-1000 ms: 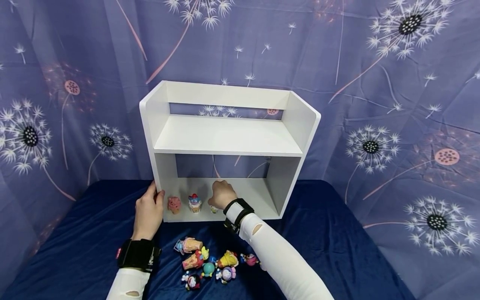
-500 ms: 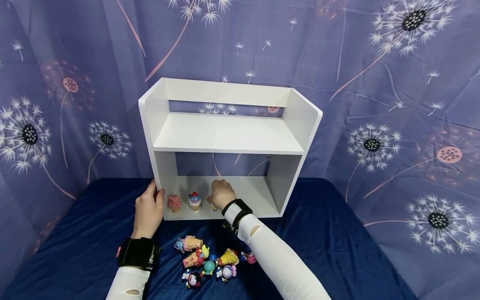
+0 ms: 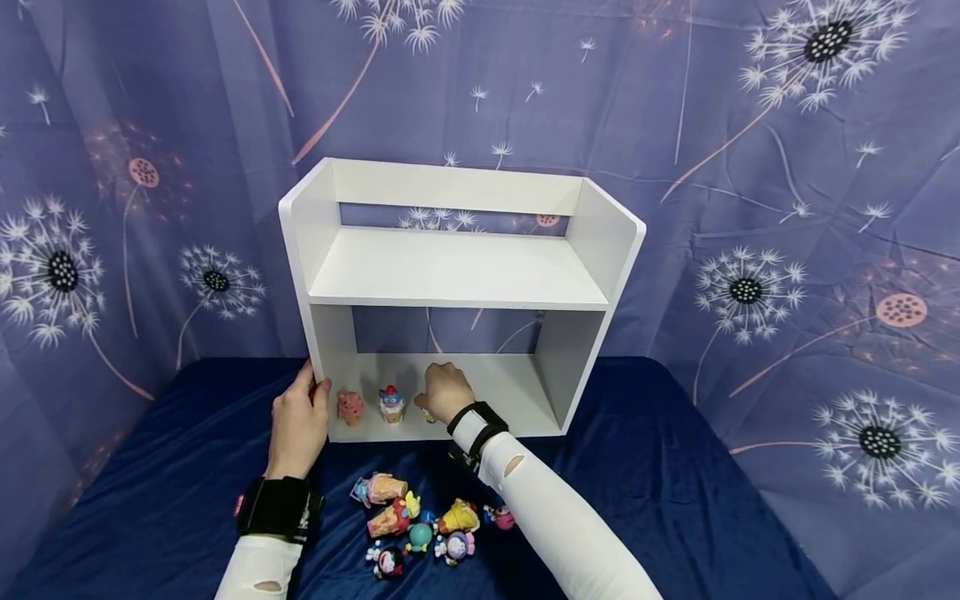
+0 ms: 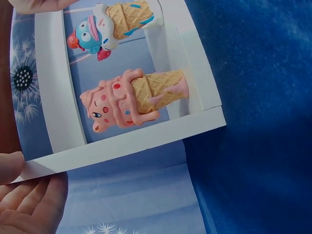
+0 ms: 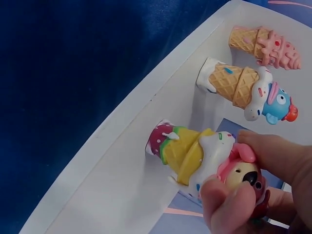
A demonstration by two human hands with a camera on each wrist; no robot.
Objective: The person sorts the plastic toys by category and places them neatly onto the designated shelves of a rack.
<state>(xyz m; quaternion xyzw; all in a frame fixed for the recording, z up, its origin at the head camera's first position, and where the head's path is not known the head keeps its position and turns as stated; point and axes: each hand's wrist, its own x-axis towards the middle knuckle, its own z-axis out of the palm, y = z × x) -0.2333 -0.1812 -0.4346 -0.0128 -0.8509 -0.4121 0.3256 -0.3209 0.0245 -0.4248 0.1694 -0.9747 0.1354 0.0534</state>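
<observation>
A white two-tier shelf stands on blue cloth. My left hand grips its left side panel, thumb and fingers on either side of the edge in the left wrist view. Inside the lower compartment, my right hand pinches the head of an ice-cream-cone figurine with a yellow cone and pink-eared dog face. Its base rests on the shelf floor; the hand mostly covers it in the head view. To its left stand a blue-faced cone figurine and a pink cone figurine, both upright.
Several figurines lie in a cluster on the cloth before the shelf, among them a yellow cone figurine and a teal one. A purple dandelion curtain hangs behind. The upper board sits above my right hand.
Both hands keep nearly the same places, the left on the side panel and the right at the dog-faced figurine. Only a slight shift of the whole head view shows.
</observation>
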